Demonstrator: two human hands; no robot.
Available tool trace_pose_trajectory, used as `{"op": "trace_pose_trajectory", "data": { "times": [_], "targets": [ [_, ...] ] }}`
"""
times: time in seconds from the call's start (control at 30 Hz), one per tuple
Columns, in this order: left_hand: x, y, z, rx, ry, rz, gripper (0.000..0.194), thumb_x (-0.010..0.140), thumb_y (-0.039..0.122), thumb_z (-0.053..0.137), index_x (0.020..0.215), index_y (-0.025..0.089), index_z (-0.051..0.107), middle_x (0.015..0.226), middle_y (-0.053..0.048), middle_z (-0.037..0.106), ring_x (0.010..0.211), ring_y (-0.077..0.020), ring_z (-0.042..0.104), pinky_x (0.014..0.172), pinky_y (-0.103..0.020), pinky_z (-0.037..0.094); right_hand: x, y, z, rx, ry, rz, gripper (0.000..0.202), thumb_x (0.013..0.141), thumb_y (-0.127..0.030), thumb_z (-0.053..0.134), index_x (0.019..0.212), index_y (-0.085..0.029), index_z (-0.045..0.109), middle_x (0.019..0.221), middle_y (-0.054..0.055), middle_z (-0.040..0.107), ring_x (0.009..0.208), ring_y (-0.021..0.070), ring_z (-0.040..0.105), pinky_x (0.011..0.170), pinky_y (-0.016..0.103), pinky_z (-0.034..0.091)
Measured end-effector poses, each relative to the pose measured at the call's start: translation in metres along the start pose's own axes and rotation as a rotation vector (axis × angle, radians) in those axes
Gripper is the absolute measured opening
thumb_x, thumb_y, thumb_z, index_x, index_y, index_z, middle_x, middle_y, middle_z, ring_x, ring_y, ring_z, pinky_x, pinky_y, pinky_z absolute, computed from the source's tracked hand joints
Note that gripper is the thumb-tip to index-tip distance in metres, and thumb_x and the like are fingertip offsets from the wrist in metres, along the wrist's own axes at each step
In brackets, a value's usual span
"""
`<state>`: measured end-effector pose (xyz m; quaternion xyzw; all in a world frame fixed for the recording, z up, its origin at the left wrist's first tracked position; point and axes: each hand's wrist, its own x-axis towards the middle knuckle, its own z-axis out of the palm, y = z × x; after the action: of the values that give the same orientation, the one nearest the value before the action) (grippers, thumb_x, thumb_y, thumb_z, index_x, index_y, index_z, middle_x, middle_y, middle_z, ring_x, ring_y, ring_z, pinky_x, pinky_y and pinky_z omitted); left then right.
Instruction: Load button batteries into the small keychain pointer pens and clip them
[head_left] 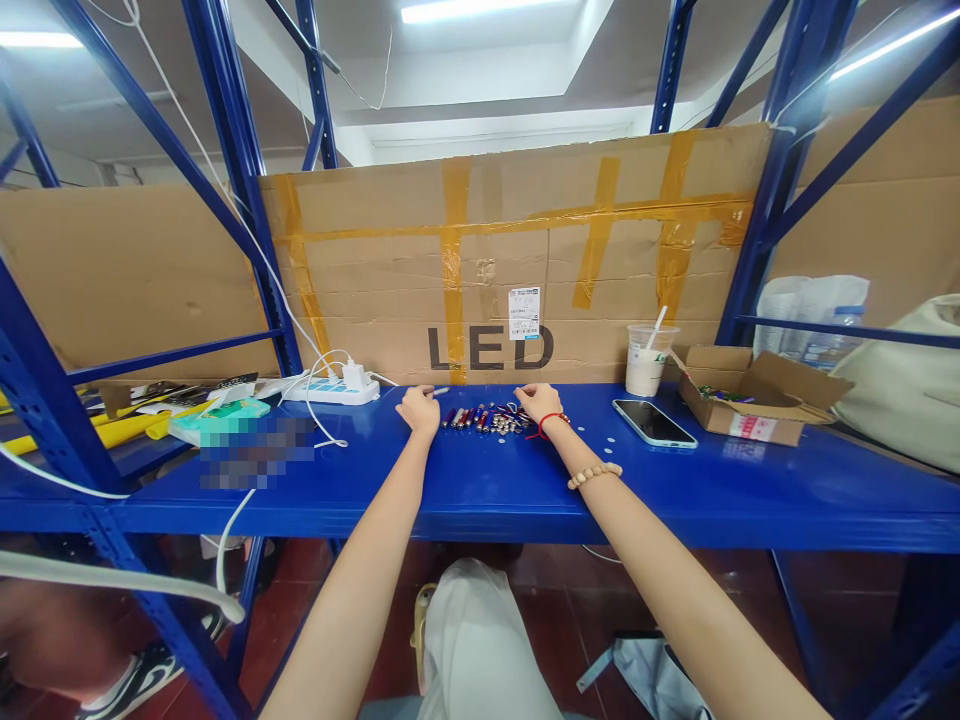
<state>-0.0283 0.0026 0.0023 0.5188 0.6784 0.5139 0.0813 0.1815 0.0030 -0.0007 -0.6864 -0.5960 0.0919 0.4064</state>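
Note:
Both hands rest over the blue shelf top, near the cardboard at its back. My left hand has its fingers curled together, with a small slim light-coloured piece poking out to the right of them. Between the hands lies a row of small shiny pieces, red, blue and silver, heaped more loosely at the right end. My right hand is at that right end, fingers bent down and pressed together; what they hold, if anything, is too small to tell.
To the right stand a phone, a drink cup with a straw and an open cardboard box. A power strip with white cables lies left. Blue posts rise at both sides.

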Motion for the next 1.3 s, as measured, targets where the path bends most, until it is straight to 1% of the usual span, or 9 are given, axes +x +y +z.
{"op": "trace_pose_trajectory", "data": {
  "times": [0.1,0.27,0.43,0.67,0.77,0.87,1.03,1.13,1.3],
  "targets": [
    [0.002,0.005,0.004,-0.221,-0.046,0.039,0.025,0.079,0.016,0.052,0.098,0.016,0.068,0.101,-0.01,0.067,0.093,-0.0221,0.062,0.085,-0.031,0.041,0.002,-0.002,0.006,0.104,-0.01,-0.114,0.024,0.078,-0.035,0.054,0.085,-0.02,0.072,0.092,0.006,0.07,0.092,0.021,0.063,0.078,0.027,0.048],
    [-0.002,0.012,0.012,-0.529,-0.262,0.084,0.025,0.073,0.022,0.06,0.095,0.014,0.069,0.091,-0.009,0.07,0.069,-0.0156,0.065,0.069,-0.026,0.047,0.0,-0.008,0.012,0.43,-0.118,-0.256,0.03,0.078,-0.036,0.057,0.097,-0.015,0.068,0.091,0.009,0.07,0.086,0.0182,0.065,0.081,0.029,0.049],
    [-0.008,0.016,0.012,-0.681,-0.426,0.104,0.024,0.065,0.029,0.07,0.084,0.014,0.072,0.086,-0.009,0.07,0.062,-0.0133,0.063,0.064,-0.026,0.047,-0.007,-0.018,0.011,0.656,-0.247,-0.233,0.031,0.081,-0.03,0.057,0.104,-0.01,0.063,0.085,0.01,0.07,0.066,0.0129,0.065,0.069,0.026,0.052],
    [-0.018,0.024,0.005,-0.694,-0.743,0.071,0.042,0.057,0.034,0.076,0.093,0.013,0.07,0.08,-0.008,0.07,0.061,-0.0121,0.06,0.057,-0.022,0.042,-0.008,-0.022,0.003,0.756,-0.21,-0.118,0.029,0.078,-0.038,0.057,0.091,-0.015,0.067,0.091,0.007,0.069,0.072,0.0121,0.063,0.06,0.019,0.048],
    [-0.021,0.026,0.006,-0.643,-0.83,0.057,0.043,0.058,0.035,0.077,0.094,0.013,0.07,0.072,-0.006,0.069,0.059,-0.0108,0.058,0.055,-0.021,0.04,-0.012,-0.025,0.001,0.774,-0.246,-0.06,0.03,0.077,-0.041,0.059,0.09,-0.016,0.068,0.093,0.006,0.068,0.073,0.0118,0.063,0.056,0.017,0.046],
    [-0.021,0.027,0.007,-0.644,-0.843,0.031,0.04,0.057,0.032,0.078,0.091,0.012,0.07,0.072,-0.005,0.068,0.058,-0.0098,0.058,0.055,-0.021,0.04,-0.015,-0.027,0.002,0.774,-0.316,-0.049,0.03,0.078,-0.041,0.059,0.093,-0.017,0.068,0.097,0.007,0.068,0.073,0.011,0.063,0.054,0.016,0.045],
    [-0.019,0.027,0.007,-0.785,-0.761,-0.025,0.042,0.055,0.029,0.079,0.09,0.011,0.065,0.073,-0.005,0.068,0.06,-0.0112,0.061,0.059,-0.022,0.042,-0.016,-0.026,0.004,0.764,-0.46,-0.109,0.033,0.077,-0.043,0.061,0.093,-0.015,0.069,0.093,0.009,0.069,0.072,0.0112,0.065,0.05,0.013,0.044],
    [-0.016,0.027,0.007,-0.76,-0.709,-0.046,0.043,0.056,0.034,0.077,0.09,0.012,0.063,0.075,-0.005,0.068,0.064,-0.013,0.063,0.057,-0.021,0.039,-0.017,-0.026,0.003,0.783,-0.509,-0.133,0.035,0.076,-0.045,0.061,0.089,-0.014,0.07,0.088,0.01,0.07,0.069,0.0111,0.065,0.049,0.013,0.044],
    [-0.012,0.024,0.008,-0.728,-0.589,-0.081,0.043,0.056,0.037,0.077,0.088,0.013,0.061,0.083,-0.005,0.068,0.071,-0.014,0.064,0.055,-0.021,0.036,-0.02,-0.026,0.004,0.744,-0.568,-0.135,0.029,0.068,-0.032,0.072,0.089,-0.012,0.07,0.081,0.008,0.07,0.065,0.0124,0.065,0.048,0.014,0.045]
  ]
}}
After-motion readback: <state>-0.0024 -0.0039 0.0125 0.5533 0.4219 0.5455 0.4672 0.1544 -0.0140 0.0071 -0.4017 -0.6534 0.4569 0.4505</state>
